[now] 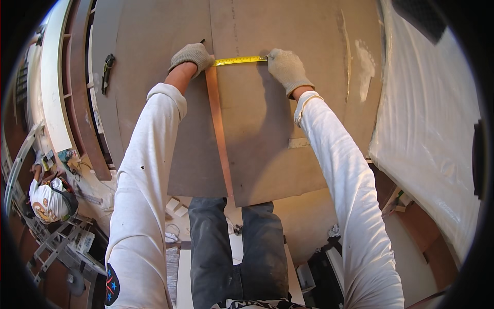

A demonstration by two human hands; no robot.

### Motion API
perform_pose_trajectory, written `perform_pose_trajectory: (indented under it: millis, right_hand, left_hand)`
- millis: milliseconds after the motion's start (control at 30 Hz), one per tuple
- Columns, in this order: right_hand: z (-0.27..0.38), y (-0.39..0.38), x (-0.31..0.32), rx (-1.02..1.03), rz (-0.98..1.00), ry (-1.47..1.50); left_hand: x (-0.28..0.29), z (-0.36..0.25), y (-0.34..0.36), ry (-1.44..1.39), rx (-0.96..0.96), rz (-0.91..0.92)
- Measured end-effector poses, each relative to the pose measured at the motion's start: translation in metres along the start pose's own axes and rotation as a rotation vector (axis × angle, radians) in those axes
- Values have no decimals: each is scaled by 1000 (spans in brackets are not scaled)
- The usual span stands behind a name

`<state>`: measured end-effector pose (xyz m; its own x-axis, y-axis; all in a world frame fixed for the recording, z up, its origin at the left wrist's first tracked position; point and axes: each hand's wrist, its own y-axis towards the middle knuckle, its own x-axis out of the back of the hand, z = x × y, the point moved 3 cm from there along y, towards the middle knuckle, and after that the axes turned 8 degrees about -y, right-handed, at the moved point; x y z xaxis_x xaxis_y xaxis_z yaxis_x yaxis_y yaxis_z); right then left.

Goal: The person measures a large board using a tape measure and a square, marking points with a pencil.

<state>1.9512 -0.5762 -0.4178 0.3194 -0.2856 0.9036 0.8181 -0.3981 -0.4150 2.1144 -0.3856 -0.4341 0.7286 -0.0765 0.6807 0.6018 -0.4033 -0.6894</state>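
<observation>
A yellow tape measure (240,61) is stretched straight across a large brown board (267,129). My left hand (193,57), in a knitted work glove, is closed at the tape's left end. A thin dark stick, perhaps a pencil or marker (203,41), pokes out above its fingers. My gloved right hand (287,69) grips the other end, where a small dark metal part shows. The gloves hide which hand has the tape's case. Beneath the left hand, a narrow orange-brown strip (218,134) runs down between two board sections toward my legs.
A black utility knife (108,73) lies on the board at left. Long planks (77,87) stand beyond it. Clear plastic sheeting (424,103) hangs at right. At lower left a person in a white shirt (49,201) is near a metal ladder (51,244). A power drill (67,155) lies nearby.
</observation>
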Motion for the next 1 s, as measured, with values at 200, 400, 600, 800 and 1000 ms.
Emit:
perform_pose_trajectory:
  millis: [200, 400, 600, 800, 1000]
  right_hand:
    - [5, -6, -2, -23, 25, 0]
    - [-5, -13, 26, -179, -150, 183]
    - [-38, -166, -1, -332, -248, 1077]
    - [-45, -458, -116, -707, -35, 754]
    - [-4, -723, -189, -1026, 576, 637]
  left_hand:
    - [2, 2, -2, -18, -6, -14]
    - [-6, 9, 1, -12, 28, 20]
    - [-32, 61, -54, -491, -180, 46]
    - [-140, 120, -203, -765, -24, 98]
    - [-230, 120, -329, -435, 113, 349]
